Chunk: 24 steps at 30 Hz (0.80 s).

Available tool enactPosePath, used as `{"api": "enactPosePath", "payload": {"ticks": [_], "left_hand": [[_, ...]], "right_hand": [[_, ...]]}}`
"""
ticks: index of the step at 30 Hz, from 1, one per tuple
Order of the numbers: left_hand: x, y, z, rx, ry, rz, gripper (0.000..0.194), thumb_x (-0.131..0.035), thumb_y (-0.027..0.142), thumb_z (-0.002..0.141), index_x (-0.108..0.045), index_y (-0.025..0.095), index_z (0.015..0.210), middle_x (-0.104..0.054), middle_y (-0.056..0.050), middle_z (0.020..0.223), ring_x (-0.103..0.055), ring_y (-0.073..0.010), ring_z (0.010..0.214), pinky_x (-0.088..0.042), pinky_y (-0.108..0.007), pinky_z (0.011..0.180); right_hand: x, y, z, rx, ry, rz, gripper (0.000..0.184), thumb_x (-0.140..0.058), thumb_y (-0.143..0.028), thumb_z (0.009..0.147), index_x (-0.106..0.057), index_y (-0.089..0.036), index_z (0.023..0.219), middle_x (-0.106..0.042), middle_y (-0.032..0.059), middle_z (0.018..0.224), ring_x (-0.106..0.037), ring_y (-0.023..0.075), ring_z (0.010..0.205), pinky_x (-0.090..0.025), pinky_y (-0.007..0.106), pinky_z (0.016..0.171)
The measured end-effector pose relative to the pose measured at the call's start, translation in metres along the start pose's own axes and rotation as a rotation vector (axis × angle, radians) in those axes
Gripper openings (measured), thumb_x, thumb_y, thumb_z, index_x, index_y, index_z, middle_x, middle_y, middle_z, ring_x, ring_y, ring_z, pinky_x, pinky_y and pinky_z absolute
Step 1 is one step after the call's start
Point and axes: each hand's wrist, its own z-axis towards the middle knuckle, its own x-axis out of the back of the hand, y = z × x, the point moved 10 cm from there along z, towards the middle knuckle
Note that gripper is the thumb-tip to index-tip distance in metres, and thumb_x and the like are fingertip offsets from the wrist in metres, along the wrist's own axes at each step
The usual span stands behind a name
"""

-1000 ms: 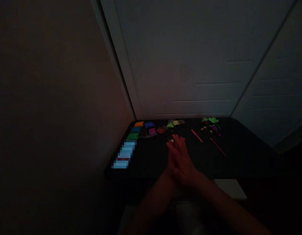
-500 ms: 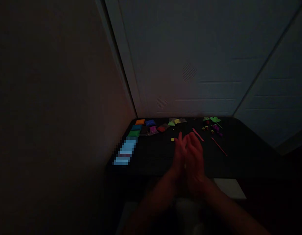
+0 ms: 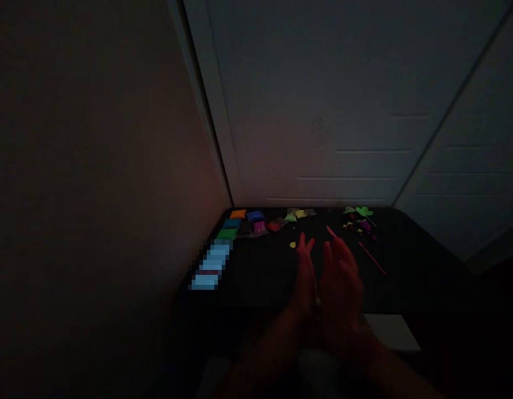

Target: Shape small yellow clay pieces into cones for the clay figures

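Above the near part of the dark table, my left hand (image 3: pixel 305 277) and my right hand (image 3: pixel 343 282) face each other palm to palm with fingers stretched out. Low between the palms shows a small yellowish piece of modelling clay (image 3: pixel 318 301), mostly hidden by the hands. A flat yellow clay disc (image 3: pixel 293 245) lies just past my left fingertips. Beyond my right fingers is a pink modelling tool (image 3: pixel 331 231), its lower part covered by the hand. A thin red stick (image 3: pixel 371 257) lies to the right.
Packets of coloured clay (image 3: pixel 259 228) line the table's back left, beside a blurred bright rectangle (image 3: pixel 212 266). Green clover-like shapes (image 3: pixel 364 211), purple balls (image 3: pixel 365 225) and small mushroom-like pieces sit at back right. A wall (image 3: pixel 323 83) rises behind; a white sheet (image 3: pixel 391 331) lies below the near edge.
My hands have moved apart at the fingers, and the right has shifted right and down, covering more of the pink tool. The whole view has tilted slightly up.
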Motion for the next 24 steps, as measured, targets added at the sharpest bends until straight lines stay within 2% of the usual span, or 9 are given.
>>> {"api": "enactPosePath", "payload": {"ticks": [3, 6, 9, 12, 15, 17, 19, 21, 24], "left_hand": [[-0.004, -0.006, -0.001, -0.016, -0.037, 0.069, 0.044, -0.029, 0.042, 0.095, -0.040, 0.032, 0.137, -0.031, -0.001, 0.151, -0.024, -0.0150, 0.140, -0.021, -0.032, 0.115], [-0.004, -0.002, -0.004, -0.063, -0.024, 0.107, 0.044, -0.031, 0.041, 0.095, -0.040, 0.032, 0.137, -0.032, -0.001, 0.151, -0.027, -0.0147, 0.139, -0.021, -0.032, 0.115], [-0.005, 0.009, -0.005, -0.132, -0.033, 0.117, 0.044, -0.038, 0.043, 0.093, -0.043, 0.035, 0.135, -0.036, 0.001, 0.149, -0.031, -0.0155, 0.138, -0.023, -0.029, 0.114], [0.001, 0.018, -0.005, -0.196, 0.009, 0.193, 0.044, -0.041, 0.042, 0.092, -0.045, 0.033, 0.134, -0.041, 0.000, 0.146, -0.030, -0.0152, 0.138, -0.018, -0.028, 0.115], [0.003, 0.013, -0.004, -0.197, -0.010, 0.250, 0.046, -0.037, 0.041, 0.093, -0.040, 0.030, 0.138, -0.040, -0.001, 0.147, -0.030, -0.0149, 0.138, -0.016, -0.028, 0.115], [0.001, 0.007, -0.004, -0.177, -0.040, 0.274, 0.047, -0.035, 0.041, 0.094, -0.037, 0.030, 0.140, -0.037, -0.002, 0.148, -0.028, -0.0153, 0.139, -0.016, -0.029, 0.115], [0.001, 0.004, -0.003, -0.161, -0.040, 0.295, 0.049, -0.033, 0.041, 0.094, -0.034, 0.030, 0.141, -0.036, -0.003, 0.149, -0.028, -0.0162, 0.139, -0.016, -0.031, 0.115], [0.000, 0.004, -0.003, -0.146, -0.024, 0.310, 0.049, -0.031, 0.041, 0.094, -0.032, 0.028, 0.142, -0.036, -0.004, 0.149, -0.029, -0.0175, 0.139, -0.015, -0.033, 0.116], [-0.002, 0.006, -0.005, -0.133, -0.006, 0.306, 0.049, -0.033, 0.040, 0.094, -0.034, 0.028, 0.141, -0.039, -0.005, 0.147, -0.031, -0.0183, 0.137, -0.016, -0.034, 0.115]], "right_hand": [[0.022, -0.011, 0.012, 0.070, 0.207, 0.088, 0.053, -0.014, -0.056, 0.090, -0.020, -0.042, 0.141, -0.018, -0.0031, 0.153, -0.018, 0.0294, 0.142, -0.037, 0.056, 0.103], [0.021, -0.008, 0.014, 0.031, 0.145, 0.100, 0.060, -0.004, -0.059, 0.089, -0.032, -0.039, 0.137, -0.026, -0.0015, 0.150, -0.021, 0.0296, 0.141, -0.036, 0.056, 0.103], [0.018, -0.009, 0.005, 0.026, 0.094, 0.062, 0.062, -0.019, -0.064, 0.086, -0.035, -0.034, 0.138, -0.035, 0.0070, 0.144, -0.030, 0.0352, 0.136, -0.040, 0.058, 0.098], [0.025, -0.017, 0.002, 0.051, 0.175, 0.024, 0.050, -0.031, -0.054, 0.089, -0.031, -0.041, 0.137, -0.035, 0.0051, 0.143, -0.030, 0.0338, 0.136, -0.042, 0.058, 0.097], [0.033, -0.028, 0.009, 0.082, 0.268, 0.095, 0.044, -0.024, -0.052, 0.091, -0.035, -0.045, 0.133, -0.034, 0.0014, 0.145, -0.027, 0.0327, 0.138, -0.041, 0.059, 0.097], [0.036, -0.034, 0.014, 0.079, 0.299, 0.119, 0.044, -0.027, -0.053, 0.090, -0.036, -0.045, 0.133, -0.035, 0.0005, 0.145, -0.027, 0.0327, 0.138, -0.040, 0.059, 0.098], [0.038, -0.039, 0.016, 0.083, 0.311, 0.124, 0.039, -0.029, -0.046, 0.092, -0.039, -0.049, 0.130, -0.038, -0.0028, 0.143, -0.031, 0.0288, 0.137, -0.041, 0.058, 0.100], [0.039, -0.039, 0.016, 0.072, 0.317, 0.103, 0.039, -0.027, -0.036, 0.095, -0.040, -0.050, 0.128, -0.039, -0.0043, 0.142, -0.035, 0.0255, 0.135, -0.043, 0.057, 0.098], [0.038, -0.031, 0.015, 0.023, 0.305, 0.047, 0.042, -0.026, -0.033, 0.094, -0.035, -0.047, 0.133, -0.036, -0.0018, 0.145, -0.035, 0.0262, 0.135, -0.045, 0.058, 0.096]]}}
